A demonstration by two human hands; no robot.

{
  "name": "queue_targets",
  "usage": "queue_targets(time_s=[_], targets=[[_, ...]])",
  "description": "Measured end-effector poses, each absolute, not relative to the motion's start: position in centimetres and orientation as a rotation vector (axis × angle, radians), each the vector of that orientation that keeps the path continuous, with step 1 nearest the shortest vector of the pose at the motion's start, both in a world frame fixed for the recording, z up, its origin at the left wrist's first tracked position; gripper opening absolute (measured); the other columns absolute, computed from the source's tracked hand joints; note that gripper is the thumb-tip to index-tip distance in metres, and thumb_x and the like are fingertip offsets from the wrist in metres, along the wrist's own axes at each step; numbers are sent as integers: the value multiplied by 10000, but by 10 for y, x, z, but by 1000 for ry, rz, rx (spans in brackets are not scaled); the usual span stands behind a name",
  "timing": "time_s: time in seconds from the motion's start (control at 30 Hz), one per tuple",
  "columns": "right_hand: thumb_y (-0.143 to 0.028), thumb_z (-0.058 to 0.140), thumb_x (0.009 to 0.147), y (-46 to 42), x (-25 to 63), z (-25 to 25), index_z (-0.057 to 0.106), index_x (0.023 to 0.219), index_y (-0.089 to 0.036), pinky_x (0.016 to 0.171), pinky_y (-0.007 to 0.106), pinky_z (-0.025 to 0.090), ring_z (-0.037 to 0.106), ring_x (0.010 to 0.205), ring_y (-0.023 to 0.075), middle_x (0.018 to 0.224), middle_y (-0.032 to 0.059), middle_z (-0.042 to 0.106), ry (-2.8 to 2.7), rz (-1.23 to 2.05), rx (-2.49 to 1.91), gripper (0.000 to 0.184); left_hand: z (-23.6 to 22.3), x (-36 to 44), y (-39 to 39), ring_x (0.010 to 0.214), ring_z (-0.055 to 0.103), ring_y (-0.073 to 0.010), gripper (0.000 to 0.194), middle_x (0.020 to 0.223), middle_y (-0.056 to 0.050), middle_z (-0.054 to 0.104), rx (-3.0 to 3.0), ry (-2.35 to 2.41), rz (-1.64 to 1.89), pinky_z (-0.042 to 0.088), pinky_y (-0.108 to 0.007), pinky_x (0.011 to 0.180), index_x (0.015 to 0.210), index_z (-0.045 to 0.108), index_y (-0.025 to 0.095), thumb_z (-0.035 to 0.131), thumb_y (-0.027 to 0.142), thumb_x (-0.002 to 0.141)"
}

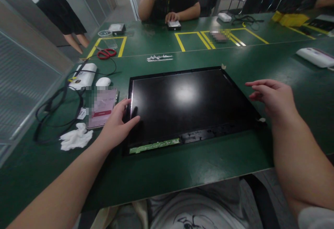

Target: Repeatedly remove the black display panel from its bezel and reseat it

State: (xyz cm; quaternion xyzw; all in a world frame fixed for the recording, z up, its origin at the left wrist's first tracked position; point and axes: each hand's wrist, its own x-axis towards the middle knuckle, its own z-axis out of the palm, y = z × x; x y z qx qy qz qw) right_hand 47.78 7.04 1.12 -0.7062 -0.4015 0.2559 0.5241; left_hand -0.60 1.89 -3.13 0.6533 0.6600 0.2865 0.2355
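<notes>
A black flat display panel (188,104) lies on the green table in front of me, screen facing up. Along its near left edge runs a thin green circuit board (154,146). Small pale tabs stick out at its far right corner (223,67) and near right corner (261,120). At the panel's left edge is my left hand (120,120), thumb and fingers spread, the thumb reaching over the screen; whether it presses on the frame is unclear. My right hand (273,95) hovers right of the panel, index finger stretched out, the others loosely bent, with nothing visible in it.
Left of the panel are a phone (103,109), crumpled tissue (76,137), a white mouse-shaped object (103,82), a white device (85,76), black cables (58,98) and red-handled scissors (106,54). Across the table sits a person (169,3). A white device (315,57) lies far right.
</notes>
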Motion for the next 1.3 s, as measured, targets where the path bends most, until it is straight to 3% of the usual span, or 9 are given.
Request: queue_targets(time_s=[0.2, 0.33, 0.53, 0.7, 0.97, 1.17, 1.3], targets=[[-106, 701, 732, 76, 491, 6, 772, 752, -194, 590, 183, 539, 654, 784, 131, 867, 58, 751, -950, 625, -1816, 115, -15, -4, 14, 1513, 535, -472, 851, 1639, -249, 564, 1855, 1810, 651, 408, -685, 1263, 1598, 495, 103, 647, 513, 868], [-165, 726, 751, 77, 493, -3, 806, 834, -200, 678, 243, 541, 655, 850, 158, 908, 49, 772, -1095, 618, -1877, 120, -14, -4, 13, 1518, 535, -470, 820, 1627, -244, 592, 1913, 1852, 584, 390, -694, 1273, 1617, 485, 97, 587, 490, 905], [-284, 750, 740, 78, 498, -9, 837, 932, -223, 793, 342, 517, 607, 769, 168, 811, 16, 754, -1231, 588, -2006, 220, -19, -11, 19, 1499, 571, -435, 722, 1600, -207, 637, 1908, 1855, 617, 411, -658, 1278, 1601, 526, 132, 531, 396, 929], [-279, 745, 730, 78, 495, -7, 849, 932, -233, 862, 385, 500, 654, 820, 201, 840, 21, 775, -1295, 537, -2061, 231, -15, -7, 21, 1420, 637, -449, 735, 1526, -228, 687, 1987, 1945, 524, 479, -628, 1239, 1583, 558, 75, 516, 355, 905], [-294, 738, 765, 78, 492, -7, 861, 977, -253, 903, 402, 490, 645, 837, 214, 875, 19, 771, -1322, 528, -2120, 249, -18, -5, 19, 1463, 610, -415, 710, 1594, -203, 647, 2041, 1934, 518, 453, -618, 1270, 1606, 529, 95, 483, 315, 933], [-283, 733, 779, 77, 488, -4, 863, 971, -255, 975, 418, 494, 657, 880, 222, 899, 30, 774, -1373, 465, -2149, 233, -30, -10, 21, 1547, 536, -427, 630, 1641, -298, 571, 2138, 1894, 535, 349, -623, 1330, 1498, 616, 18, 452, 276, 947], [-314, 726, 770, 78, 487, -7, 859, 958, -258, 969, 425, 503, 667, 905, 236, 919, 40, 779, -1386, 451, -2150, 237, -37, -13, 21, 1545, 544, -420, 576, 1636, -263, 591, 2166, 1896, 557, 372, -652, 1306, 1475, 650, 86, 444, 265, 968]])
